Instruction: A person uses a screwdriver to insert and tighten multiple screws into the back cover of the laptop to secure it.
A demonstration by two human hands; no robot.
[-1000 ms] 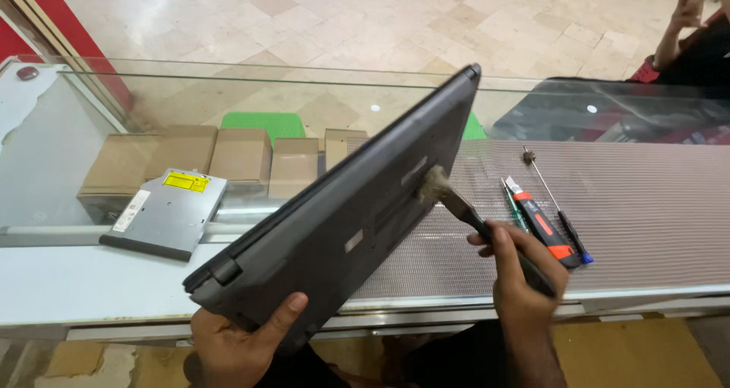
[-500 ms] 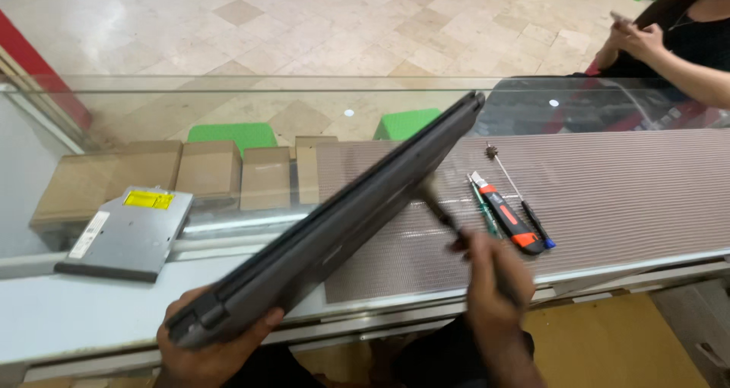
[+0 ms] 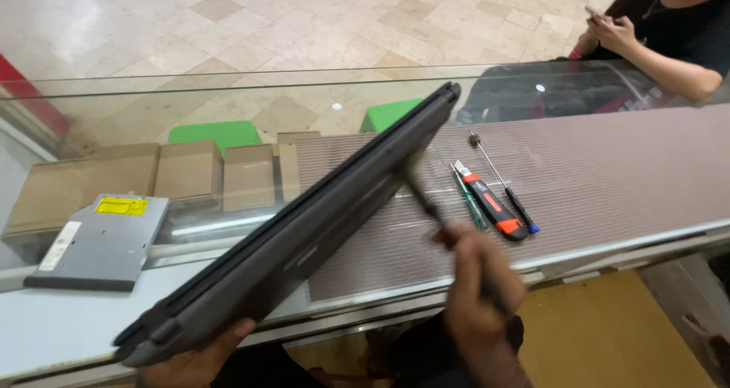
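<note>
Here the left hand grips a closed grey laptop tilted on edge above the glass counter. The right hand closes around a small brush, bristles at the laptop's underside. Judging by this, dusting is underway; the next stroke calls for a steady tilt.

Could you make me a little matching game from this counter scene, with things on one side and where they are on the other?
Things:
1. closed laptop
2. brush
3. optical drive
4. utility knife

Places:
A. flat on the counter's left end
B. in the right hand
C. on the ribbed mat between two screwdrivers
D. tilted, held at its lower corner by the left hand

Pairs: 1-D, 2-B, 3-A, 4-C
</note>
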